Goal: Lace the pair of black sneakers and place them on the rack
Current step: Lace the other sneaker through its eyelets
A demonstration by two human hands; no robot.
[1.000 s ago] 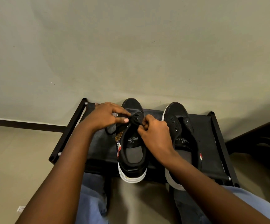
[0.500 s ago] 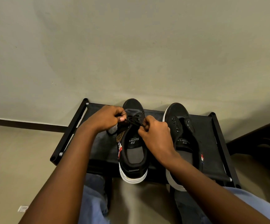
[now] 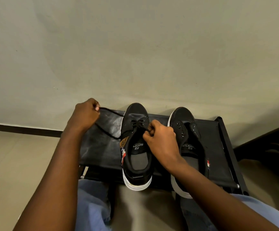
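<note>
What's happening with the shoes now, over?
Left hand pulling lace out sideways. Right hand pinching other end at left sneaker. Right sneaker unlaced. Nothing blocking.

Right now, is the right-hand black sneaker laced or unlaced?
Unlaced: the right-hand black sneaker shows bare eyelets and no lace, while the left-hand black sneaker has lace crossing its front eyelets.

Black sneakers [image 3: 136, 147] on rack [image 3: 102, 147], toes fwd (left one part-laced).

Right hand [image 3: 160, 137] covers lace [image 3: 108, 114] end; right sneaker [image 3: 188, 147] heel behind forearm
</note>
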